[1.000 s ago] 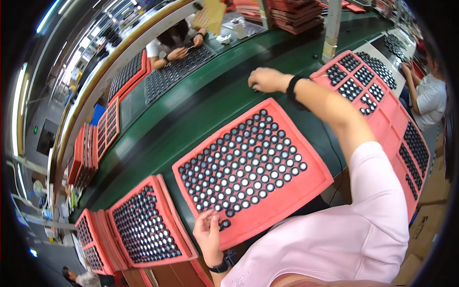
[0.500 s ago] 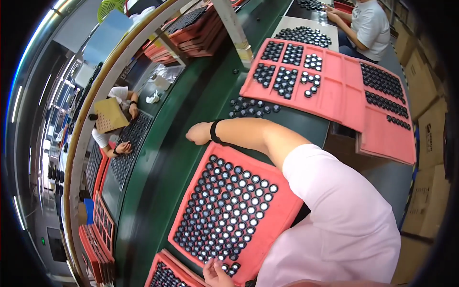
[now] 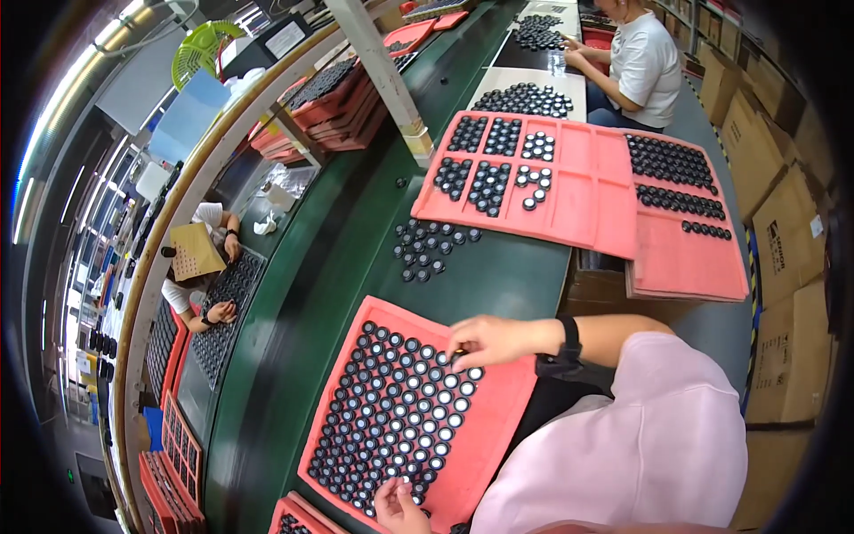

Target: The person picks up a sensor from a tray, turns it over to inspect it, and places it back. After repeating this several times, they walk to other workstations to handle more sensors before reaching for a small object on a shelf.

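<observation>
A pink tray [image 3: 498,427] lies in front of me, covered with rows of small round black parts [image 3: 391,392] with pale, shiny centres. Over the far right corner of these rows is my right hand [image 3: 480,342], a black band on its wrist. Its fingers are pinched together around a small dark piece, too small to make out fully. At the tray's near edge, beside the last rows, my left hand [image 3: 400,509] has its thumb and fingertips brought together; a tiny pale spot shows at the tips, but I cannot make out what it is.
Loose black parts [image 3: 427,245] lie on the green bench beyond the tray. A divided pink tray [image 3: 569,209], partly filled, sits farther right. Another pink tray [image 3: 298,512] stands at the near left. Co-workers [image 3: 642,67] work across and beyond; cardboard boxes [image 3: 774,231] line the right.
My right hand has come back from beyond the tray's far edge to above its far right rows. My left hand stays near the close edge. The whole view has shifted somewhat.
</observation>
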`<action>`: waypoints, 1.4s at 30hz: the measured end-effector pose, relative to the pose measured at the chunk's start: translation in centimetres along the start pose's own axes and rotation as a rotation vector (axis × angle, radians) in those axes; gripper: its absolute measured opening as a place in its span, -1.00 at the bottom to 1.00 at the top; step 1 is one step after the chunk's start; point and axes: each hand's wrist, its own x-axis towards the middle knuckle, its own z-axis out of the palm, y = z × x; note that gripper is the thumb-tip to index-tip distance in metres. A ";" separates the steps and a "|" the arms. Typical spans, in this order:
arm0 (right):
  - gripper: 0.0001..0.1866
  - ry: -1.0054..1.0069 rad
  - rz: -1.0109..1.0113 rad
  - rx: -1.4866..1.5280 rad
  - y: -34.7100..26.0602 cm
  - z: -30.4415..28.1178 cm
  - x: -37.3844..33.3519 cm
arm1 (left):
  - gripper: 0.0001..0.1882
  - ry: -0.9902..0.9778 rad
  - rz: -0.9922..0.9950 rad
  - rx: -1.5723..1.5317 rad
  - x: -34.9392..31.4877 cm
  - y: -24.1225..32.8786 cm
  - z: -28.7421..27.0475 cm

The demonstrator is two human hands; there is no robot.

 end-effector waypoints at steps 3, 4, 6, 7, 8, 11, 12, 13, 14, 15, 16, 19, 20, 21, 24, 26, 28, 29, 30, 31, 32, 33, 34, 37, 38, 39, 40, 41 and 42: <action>-0.78 0.052 0.163 0.028 0.0 0.1 -4.3 | -0.76 -0.024 0.049 -0.053 -0.4 -0.7 0.3; -0.78 0.076 0.244 0.050 0.0 0.3 -5.3 | -0.77 -0.021 0.080 -0.038 -0.4 -1.2 0.4; -0.78 0.094 0.227 0.048 -0.3 0.6 -6.6 | -0.77 -0.011 0.142 -0.009 -0.6 -1.9 0.7; -0.77 0.100 0.211 0.052 -0.5 0.7 -7.0 | -0.77 -0.016 0.150 -0.011 -0.9 -2.0 0.9; -0.77 0.105 0.194 0.056 -0.9 0.8 -7.5 | -0.78 -0.028 0.188 -0.024 -1.2 -2.1 1.1; -0.77 0.078 0.117 0.056 -2.3 1.3 -8.3 | -0.79 -0.055 0.273 -0.053 -2.5 -2.0 1.5; -0.77 0.057 0.079 0.061 -2.8 1.6 -8.6 | -0.80 -0.049 0.286 -0.057 -3.3 -1.7 1.7; -0.77 0.059 0.074 0.059 -3.3 1.8 -8.9 | -0.81 -0.043 0.298 -0.060 -4.0 -1.4 1.8; -0.78 0.034 0.060 0.041 -3.8 2.1 -9.3 | -0.81 -0.036 0.310 -0.064 -4.7 -1.3 1.8; -0.79 0.008 0.046 0.022 -4.3 2.4 -9.8 | -0.81 -0.034 0.315 -0.065 -5.3 -1.4 1.8; -0.80 -0.017 0.032 0.003 -4.7 2.6 -10.3 | -0.82 -0.031 0.342 -0.063 -5.8 -1.5 1.7; -0.82 -0.022 0.000 0.030 -5.2 3.1 -12.0 | -0.82 -0.025 0.396 -0.057 -7.4 -2.3 1.3; -0.83 -0.025 -0.013 0.044 -5.4 3.2 -12.5 | -0.82 -0.015 0.373 -0.053 -7.8 -2.7 1.2; -0.83 -0.024 -0.015 0.043 -5.3 3.4 -13.0 | -0.83 -0.005 0.349 -0.049 -8.2 -3.0 1.1; -0.84 -0.006 -0.068 0.047 -4.9 3.8 -14.1 | -0.83 0.008 0.349 -0.051 -9.2 -3.6 1.3; -0.84 0.001 -0.079 0.048 -5.0 4.0 -14.8 | -0.83 0.014 0.395 -0.061 -9.8 -3.8 1.5; -0.85 0.020 -0.103 0.049 -5.0 4.1 -15.2 | -0.83 0.016 0.381 -0.074 -10.3 -3.9 1.8; -0.85 0.019 -0.103 0.048 -5.0 4.2 -15.3 | -0.83 0.018 0.368 -0.086 -10.6 -4.0 1.9; -0.85 0.012 -0.116 0.049 -4.9 4.4 -15.4 | -0.83 0.021 0.354 -0.099 -10.7 -4.1 2.1; -0.84 0.005 -0.128 0.049 -4.8 4.7 -15.5 | -0.83 0.023 0.353 -0.102 -10.8 -4.3 2.2; -0.84 -0.003 -0.141 0.050 -4.7 4.8 -15.5 | -0.84 0.016 0.349 -0.100 -10.9 -4.7 2.3; -0.84 -0.009 -0.141 0.049 -4.7 5.0 -15.4 | -0.84 0.012 0.343 -0.098 -10.9 -5.0 2.4; -0.84 -0.024 -0.127 0.062 -4.8 5.2 -15.5 | -0.84 0.008 0.338 -0.097 -10.8 -5.2 2.5; -0.84 -0.056 -0.090 0.091 -4.5 5.7 -15.1 | -0.84 0.011 0.297 -0.053 -10.7 -5.3 3.0; -0.84 -0.069 -0.094 0.083 -4.2 6.0 -14.8 | -0.84 0.009 0.278 -0.030 -10.4 -5.2 3.2; -0.83 -0.086 -0.095 0.087 -3.8 6.4 -14.3 | -0.84 0.013 0.265 -0.023 -10.2 -5.3 3.2; -0.83 -0.103 -0.096 0.090 -3.5 6.7 -13.8 | -0.84 0.012 0.233 -0.062 -10.0 -5.4 3.3; -0.83 -0.110 -0.088 0.103 -3.3 7.2 -13.3 | -0.84 0.011 0.201 -0.100 -9.7 -5.4 3.3; -0.82 -0.135 -0.087 0.121 -3.4 7.7 -12.6 | -0.83 0.011 0.171 -0.143 -9.4 -5.5 3.3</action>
